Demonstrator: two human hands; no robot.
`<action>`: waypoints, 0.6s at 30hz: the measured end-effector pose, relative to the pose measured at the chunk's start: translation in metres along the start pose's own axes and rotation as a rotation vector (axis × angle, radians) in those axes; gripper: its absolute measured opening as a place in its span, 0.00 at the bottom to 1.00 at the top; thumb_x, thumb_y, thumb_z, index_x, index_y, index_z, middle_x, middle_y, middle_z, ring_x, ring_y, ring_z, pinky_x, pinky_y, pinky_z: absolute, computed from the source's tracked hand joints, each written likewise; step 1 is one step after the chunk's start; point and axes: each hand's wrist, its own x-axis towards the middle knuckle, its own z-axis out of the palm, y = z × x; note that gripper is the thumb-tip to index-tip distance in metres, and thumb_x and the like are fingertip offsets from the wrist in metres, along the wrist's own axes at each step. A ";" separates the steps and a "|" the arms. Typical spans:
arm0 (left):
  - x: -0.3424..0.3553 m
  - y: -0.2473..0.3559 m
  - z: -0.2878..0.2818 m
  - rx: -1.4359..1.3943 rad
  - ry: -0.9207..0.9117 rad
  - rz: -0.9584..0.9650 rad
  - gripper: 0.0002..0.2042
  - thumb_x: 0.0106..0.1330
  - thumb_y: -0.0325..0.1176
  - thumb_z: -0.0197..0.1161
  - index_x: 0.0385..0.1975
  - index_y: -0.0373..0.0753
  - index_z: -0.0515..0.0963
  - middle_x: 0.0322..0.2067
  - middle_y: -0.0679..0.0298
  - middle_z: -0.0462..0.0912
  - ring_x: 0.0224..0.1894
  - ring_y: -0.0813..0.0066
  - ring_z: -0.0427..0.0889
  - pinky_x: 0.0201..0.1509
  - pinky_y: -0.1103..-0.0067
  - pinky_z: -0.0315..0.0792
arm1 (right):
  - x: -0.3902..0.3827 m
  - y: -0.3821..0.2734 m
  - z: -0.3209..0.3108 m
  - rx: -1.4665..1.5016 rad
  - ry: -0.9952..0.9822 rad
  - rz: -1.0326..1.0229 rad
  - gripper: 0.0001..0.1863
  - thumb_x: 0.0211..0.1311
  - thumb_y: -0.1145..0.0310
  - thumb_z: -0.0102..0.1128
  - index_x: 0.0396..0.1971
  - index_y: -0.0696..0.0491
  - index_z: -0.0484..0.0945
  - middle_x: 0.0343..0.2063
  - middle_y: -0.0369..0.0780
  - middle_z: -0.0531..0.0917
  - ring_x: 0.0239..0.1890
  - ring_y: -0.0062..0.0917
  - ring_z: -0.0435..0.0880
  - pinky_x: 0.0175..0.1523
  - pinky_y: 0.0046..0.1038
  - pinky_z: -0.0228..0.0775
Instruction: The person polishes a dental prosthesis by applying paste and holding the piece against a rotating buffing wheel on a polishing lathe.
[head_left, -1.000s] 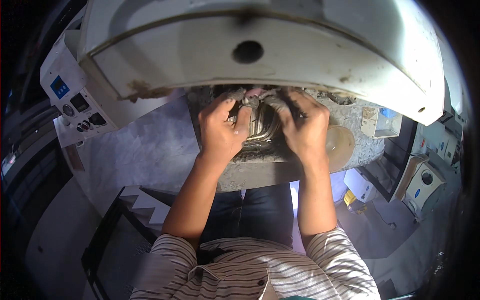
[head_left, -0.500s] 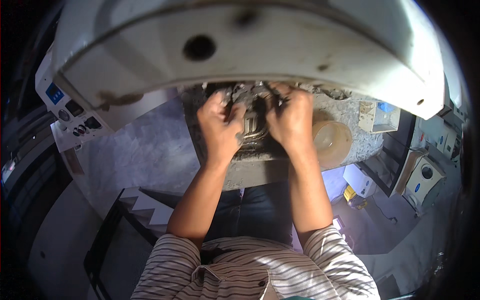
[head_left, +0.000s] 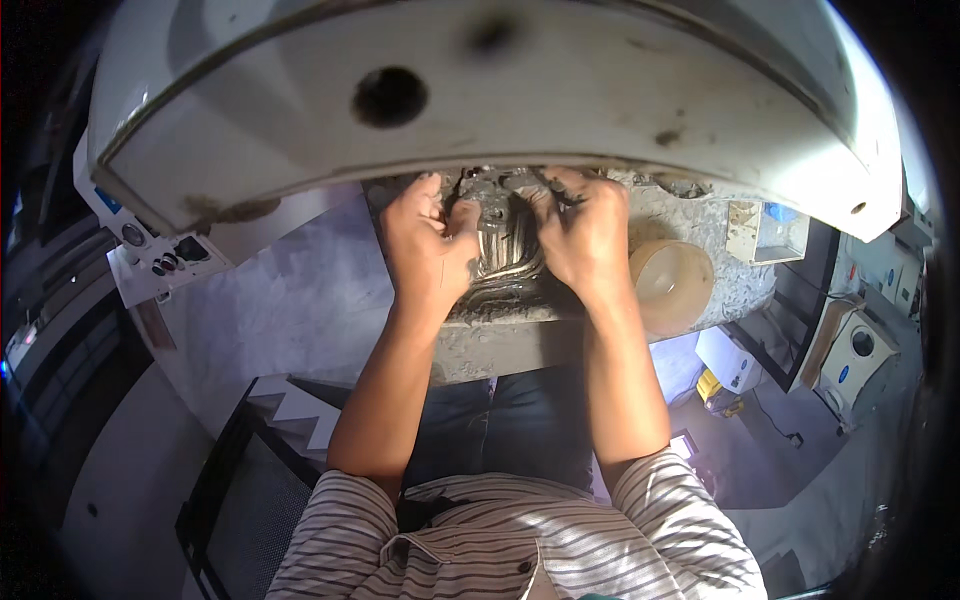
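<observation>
Both hands work under the lower edge of a pale machine housing (head_left: 520,110). My left hand (head_left: 428,235) is curled, its thumb pressed to a muddy grey piece (head_left: 488,210) from the left. From the right, my right hand (head_left: 588,235) grips the same piece, fingers bent and smeared with grey paste. The exact kind of piece cannot be made out; its far part is hidden behind the housing. Below it, between my wrists, lies a wet, ridged dark surface (head_left: 505,260) coated in grey slurry.
A round tan bowl (head_left: 672,285) stands right of my right wrist on the grey-crusted bench (head_left: 500,345). Farther right is a small pale box (head_left: 765,235). A control panel with knobs (head_left: 170,255) is at the left, and a yellow object (head_left: 718,392) sits low at the right.
My hands have drawn slightly apart, showing more of the ridged surface between them. The whole view has shifted a little. Both hands keep their grip on the grey piece.
</observation>
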 end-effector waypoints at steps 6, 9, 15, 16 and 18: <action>0.006 0.010 -0.002 -0.013 -0.055 0.099 0.05 0.55 0.14 0.60 0.29 0.29 0.76 0.18 0.71 0.71 0.19 0.89 0.66 0.20 0.87 0.58 | 0.001 0.001 -0.002 -0.025 -0.033 0.020 0.12 0.49 0.80 0.63 0.36 0.63 0.84 0.34 0.53 0.84 0.39 0.40 0.87 0.46 0.32 0.78; 0.000 0.013 0.008 0.013 -0.016 0.108 0.04 0.55 0.14 0.60 0.28 0.30 0.76 0.17 0.71 0.71 0.18 0.90 0.65 0.19 0.87 0.56 | -0.002 0.003 -0.009 -0.022 -0.009 0.038 0.12 0.49 0.81 0.62 0.36 0.63 0.84 0.33 0.54 0.84 0.38 0.41 0.87 0.46 0.33 0.77; -0.002 -0.001 0.005 0.052 -0.007 0.175 0.03 0.58 0.15 0.59 0.29 0.29 0.76 0.18 0.71 0.73 0.18 0.91 0.66 0.18 0.86 0.57 | -0.010 0.006 -0.006 0.155 0.021 0.079 0.12 0.48 0.81 0.61 0.36 0.62 0.83 0.32 0.53 0.84 0.37 0.43 0.86 0.44 0.33 0.77; -0.002 -0.003 0.007 0.051 -0.011 0.174 0.03 0.58 0.15 0.59 0.29 0.29 0.76 0.18 0.71 0.73 0.18 0.91 0.66 0.18 0.86 0.57 | -0.010 0.008 -0.008 0.153 0.024 0.082 0.12 0.48 0.81 0.61 0.36 0.62 0.83 0.32 0.53 0.84 0.37 0.43 0.86 0.44 0.33 0.77; -0.004 -0.003 0.006 0.150 0.025 0.348 0.03 0.58 0.15 0.59 0.28 0.29 0.75 0.18 0.71 0.73 0.18 0.91 0.66 0.18 0.86 0.57 | -0.009 0.004 -0.012 0.183 -0.029 0.149 0.12 0.48 0.80 0.61 0.35 0.63 0.83 0.31 0.54 0.83 0.37 0.44 0.85 0.45 0.34 0.76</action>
